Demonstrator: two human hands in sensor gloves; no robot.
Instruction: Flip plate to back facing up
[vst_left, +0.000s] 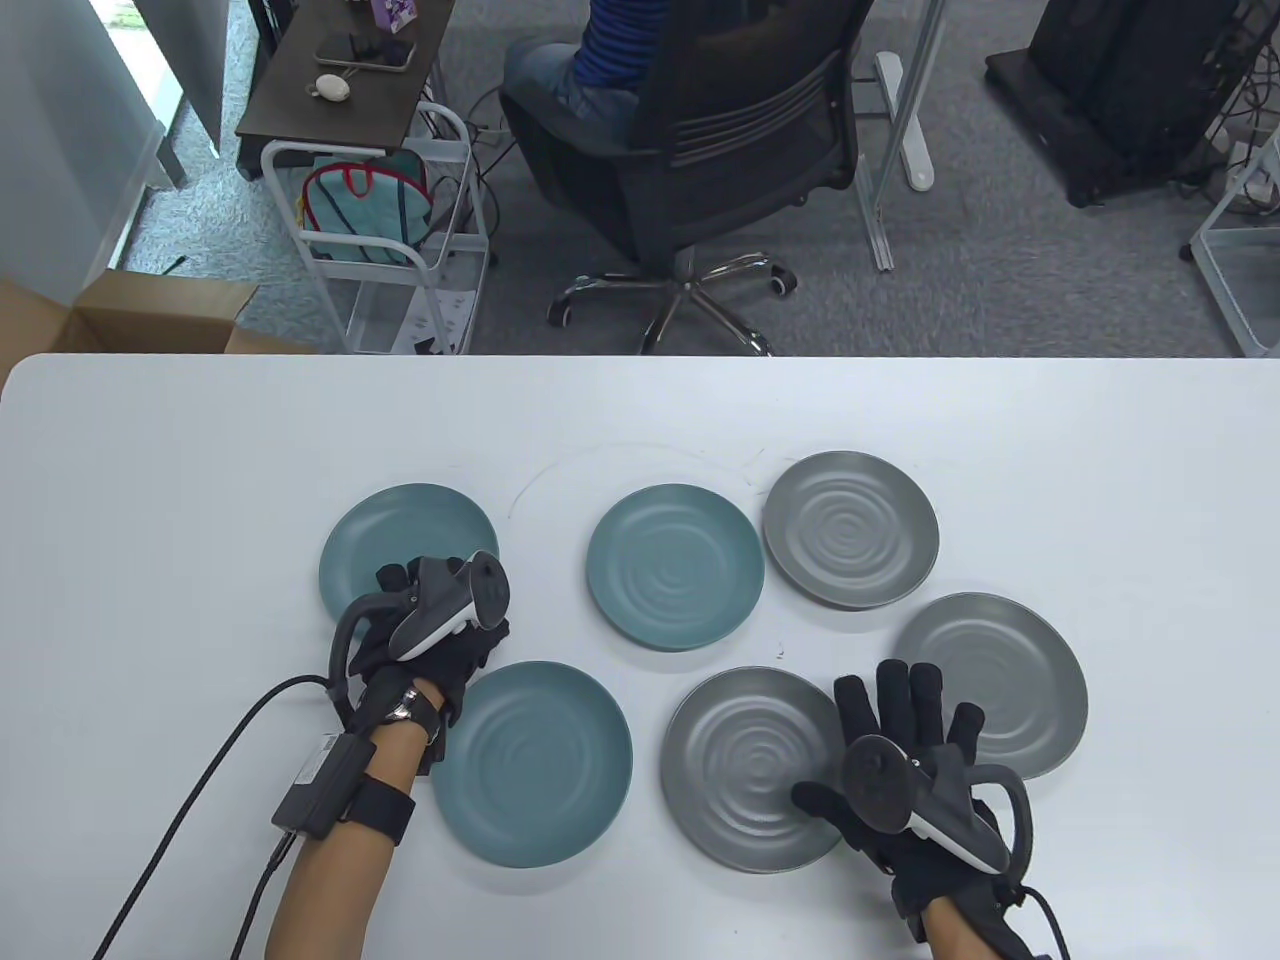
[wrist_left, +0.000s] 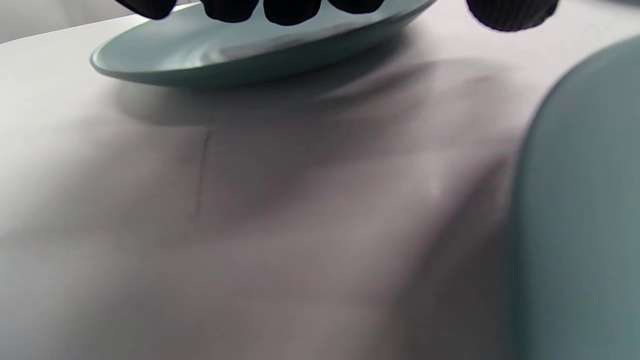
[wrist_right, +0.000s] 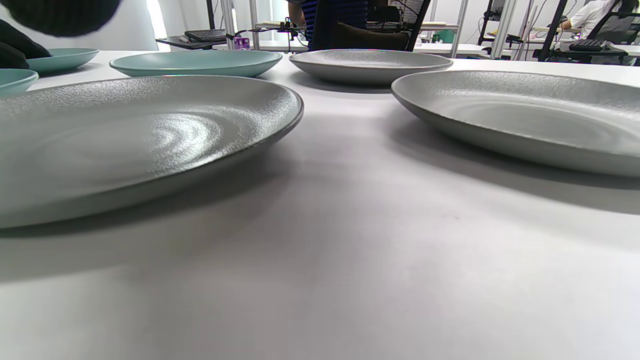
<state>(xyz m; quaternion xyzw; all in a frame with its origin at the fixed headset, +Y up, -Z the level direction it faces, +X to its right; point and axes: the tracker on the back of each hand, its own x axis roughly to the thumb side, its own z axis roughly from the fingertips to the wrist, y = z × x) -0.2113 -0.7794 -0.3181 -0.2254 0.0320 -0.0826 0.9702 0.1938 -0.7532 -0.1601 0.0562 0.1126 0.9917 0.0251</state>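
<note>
Nearest the lens, at about five o'clock on the white table (vst_left: 200, 450), the right hand (vst_left: 915, 770) lies flat with fingers spread, thumb resting over the edge of the round grey textured plate at the front (vst_left: 745, 770) and fingertips reaching toward the grey plate at three o'clock (vst_left: 1010, 665); it holds nothing, and seems parked there to stay out of the way. At nine o'clock the left hand (vst_left: 430, 640) is where the work is: its black-gloved fingertips (wrist_left: 287, 10) curl over the near rim of the round teal plate at the far left (vst_left: 400, 540), with the thumb off to one side. In the left wrist view that rim looks a little raised off the tabletop, though whether the thumb has got beneath it I cannot tell. That plate, still face up, I take to be the one due for turning, and the hold at its edge makes sense as a lever point. Three more plates sit face up, apart from each other: a teal one at seven o'clock (vst_left: 540, 765), a teal one in the middle (vst_left: 675, 565), and a grey one at one o'clock (vst_left: 850, 530). No plate shows its back yet.
</note>
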